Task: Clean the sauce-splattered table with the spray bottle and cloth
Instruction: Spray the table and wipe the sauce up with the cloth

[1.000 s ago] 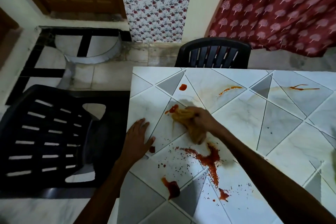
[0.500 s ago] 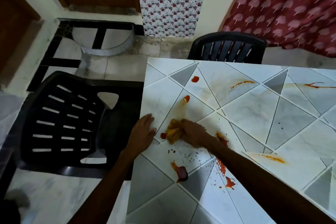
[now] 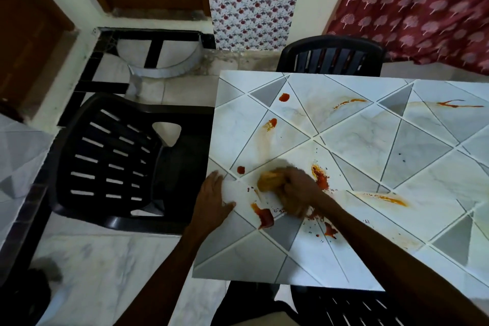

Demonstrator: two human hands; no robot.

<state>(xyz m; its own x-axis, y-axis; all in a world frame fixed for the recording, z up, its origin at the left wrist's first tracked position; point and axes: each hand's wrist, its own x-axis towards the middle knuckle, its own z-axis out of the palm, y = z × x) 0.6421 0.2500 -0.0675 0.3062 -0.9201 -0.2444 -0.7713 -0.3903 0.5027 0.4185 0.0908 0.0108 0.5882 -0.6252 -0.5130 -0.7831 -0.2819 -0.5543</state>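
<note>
R hand (image 3: 296,190) grip holding cloth (image 3: 270,181) on table (image 3: 423,156) nr sauce (image 3: 264,216); L hand (image 3: 214,201) flat, fingers straight.

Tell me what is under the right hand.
The right hand grips a crumpled orange-stained cloth on the table. What lies beneath the cloth is covered.

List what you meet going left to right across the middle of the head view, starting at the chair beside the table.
Black slatted chair → left hand → yellow cloth → right hand → orange sauce smear
</note>
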